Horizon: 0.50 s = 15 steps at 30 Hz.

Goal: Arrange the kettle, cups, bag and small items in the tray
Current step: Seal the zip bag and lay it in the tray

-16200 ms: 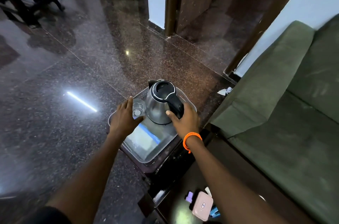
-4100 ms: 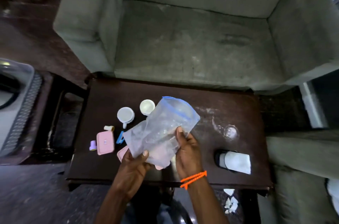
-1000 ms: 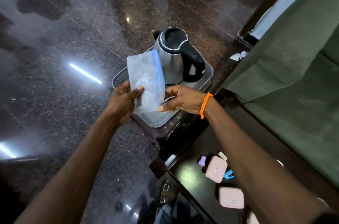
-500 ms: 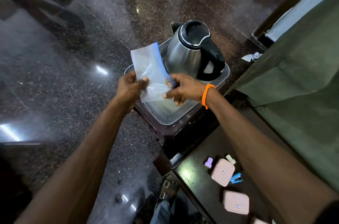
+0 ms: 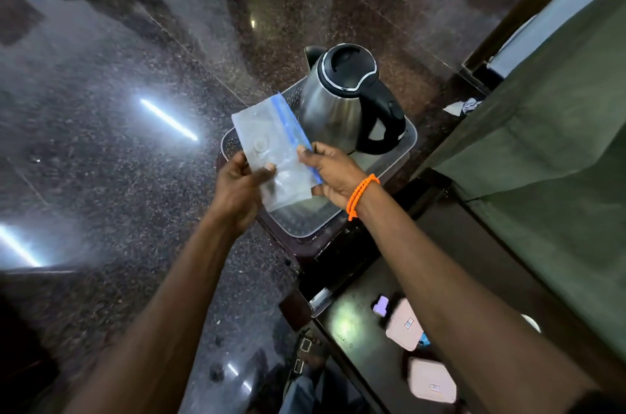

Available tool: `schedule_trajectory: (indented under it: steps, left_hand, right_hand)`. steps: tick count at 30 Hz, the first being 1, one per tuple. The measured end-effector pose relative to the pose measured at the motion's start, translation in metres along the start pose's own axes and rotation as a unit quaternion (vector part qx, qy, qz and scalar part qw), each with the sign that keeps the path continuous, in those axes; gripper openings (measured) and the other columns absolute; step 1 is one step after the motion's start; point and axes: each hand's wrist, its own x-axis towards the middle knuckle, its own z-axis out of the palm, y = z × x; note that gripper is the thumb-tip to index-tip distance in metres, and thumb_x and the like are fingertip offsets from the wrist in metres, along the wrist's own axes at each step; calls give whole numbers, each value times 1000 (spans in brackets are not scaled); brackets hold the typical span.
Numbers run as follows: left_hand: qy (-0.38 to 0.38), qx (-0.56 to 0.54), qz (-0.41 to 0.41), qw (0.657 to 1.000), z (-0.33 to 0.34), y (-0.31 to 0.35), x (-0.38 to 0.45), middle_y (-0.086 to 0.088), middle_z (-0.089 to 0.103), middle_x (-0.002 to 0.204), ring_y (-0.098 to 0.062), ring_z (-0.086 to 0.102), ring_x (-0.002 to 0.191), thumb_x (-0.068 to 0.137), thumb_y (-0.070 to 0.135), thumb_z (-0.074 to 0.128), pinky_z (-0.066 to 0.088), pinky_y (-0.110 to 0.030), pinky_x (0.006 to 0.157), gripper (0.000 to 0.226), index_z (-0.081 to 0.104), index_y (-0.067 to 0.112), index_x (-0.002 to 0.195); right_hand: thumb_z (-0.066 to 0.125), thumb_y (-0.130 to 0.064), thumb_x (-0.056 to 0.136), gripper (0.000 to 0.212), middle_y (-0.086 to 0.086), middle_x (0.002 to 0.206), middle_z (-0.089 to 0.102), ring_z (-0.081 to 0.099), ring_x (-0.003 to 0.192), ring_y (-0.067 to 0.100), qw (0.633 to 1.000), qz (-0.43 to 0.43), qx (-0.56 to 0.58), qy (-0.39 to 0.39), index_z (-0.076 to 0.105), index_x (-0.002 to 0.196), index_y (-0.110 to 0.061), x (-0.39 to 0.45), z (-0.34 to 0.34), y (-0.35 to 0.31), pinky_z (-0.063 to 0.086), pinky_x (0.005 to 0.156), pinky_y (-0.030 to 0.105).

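A clear plastic zip bag (image 5: 271, 142) with a blue seal strip hangs just above the grey tray (image 5: 411, 139), held from both sides. My left hand (image 5: 240, 186) pinches its lower left edge. My right hand (image 5: 333, 176), with an orange band on the wrist, grips the blue-strip side. A steel kettle (image 5: 333, 108) with a black lid and handle stands upright at the tray's far end. A glass cup shows faintly through the bag. Two pink cases (image 5: 404, 324) (image 5: 432, 383) and a small purple item (image 5: 381, 305) lie on the dark table at lower right.
The tray rests on a dark stool (image 5: 305, 244) beside the dark coffee table (image 5: 349, 329). A green sofa (image 5: 542, 159) fills the right side. Polished granite floor (image 5: 118, 142) spreads to the left and beyond, with crumpled paper (image 5: 464, 107) near the sofa corner.
The bag has come lower and nearer to the tray's front half over the last second. Both hands keep their hold on it. The kettle has not moved.
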Motion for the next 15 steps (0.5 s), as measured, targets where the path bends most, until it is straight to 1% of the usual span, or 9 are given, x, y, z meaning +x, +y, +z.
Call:
schedule_trajectory:
  steps: [2, 4, 5, 7, 9, 11, 12, 13, 15]
  left_hand:
    - [7, -51, -17, 999, 3, 0, -3, -16, 71, 112, -28, 71, 98, 85, -24, 54, 62, -43, 88, 48, 57, 8, 121]
    - [8, -89, -31, 996, 6, 0, -6, -19, 68, 118, -30, 68, 102, 85, -24, 52, 61, -43, 88, 52, 53, 7, 126]
    - [-4, -98, -34, 995, 7, 3, -7, -21, 66, 122, -32, 67, 103, 89, -16, 54, 61, -45, 89, 46, 53, 7, 129]
    - [-40, -105, -45, 993, 10, 13, -5, -22, 67, 123, -32, 68, 103, 100, 11, 55, 61, -47, 92, 35, 56, 4, 134]
    - [-23, -97, -31, 995, 10, 25, 6, -21, 68, 114, -28, 69, 91, 103, 25, 54, 61, -41, 82, 32, 60, 4, 126]
    - [51, -80, 0, 995, 8, 35, 16, -23, 60, 110, -25, 62, 81, 100, 12, 59, 55, -38, 77, 17, 55, 5, 116]
    - [75, -68, 6, 995, 6, 37, 20, -22, 58, 105, -24, 58, 77, 97, 4, 60, 53, -37, 75, 15, 55, 5, 111]
    - [86, -53, 7, 995, 4, 37, 24, -19, 59, 98, -22, 56, 73, 95, 0, 62, 53, -36, 72, 11, 57, 5, 103]
    - [116, 0, 19, 993, 0, 34, 27, -11, 60, 85, -18, 56, 68, 90, -6, 68, 52, -33, 68, 20, 57, 11, 89]
  right_hand:
    - [63, -14, 95, 12, 0, 82, 68, 65, 61, 13, 999, -3, 25, 33, 59, 86, -20, 2, 1, 5, 59, 54, 35]
    - [67, 0, 88, 24, 7, 91, 63, 56, 69, 20, 996, -40, -10, 74, 57, 92, -22, 3, 1, 8, 42, 53, 23]
    - [67, 8, 84, 33, 9, 93, 61, 54, 71, 21, 994, -64, -36, 84, 55, 96, -21, 2, 0, 9, 40, 51, 23]
    - [67, 19, 76, 48, 12, 93, 59, 54, 70, 19, 987, -99, -97, 80, 54, 102, -19, 1, -3, 7, 48, 55, 25]
    - [69, 22, 70, 58, 17, 94, 58, 56, 73, 22, 984, -101, -140, 48, 55, 110, -19, 0, -8, 4, 54, 63, 29]
    - [74, 15, 72, 53, 17, 92, 61, 58, 71, 20, 985, -100, -136, 35, 57, 108, -20, 0, -9, 2, 52, 59, 22]
    - [76, 10, 75, 45, 16, 92, 62, 58, 72, 19, 986, -103, -117, 51, 58, 103, -20, 0, -8, 3, 50, 60, 20]
    - [76, 7, 77, 38, 15, 92, 63, 59, 75, 20, 985, -108, -104, 79, 59, 97, -20, 1, -7, 4, 49, 63, 22]
    - [76, 6, 77, 32, 10, 88, 64, 58, 77, 19, 970, -125, -145, 150, 59, 91, -17, 6, -6, 10, 47, 69, 26]
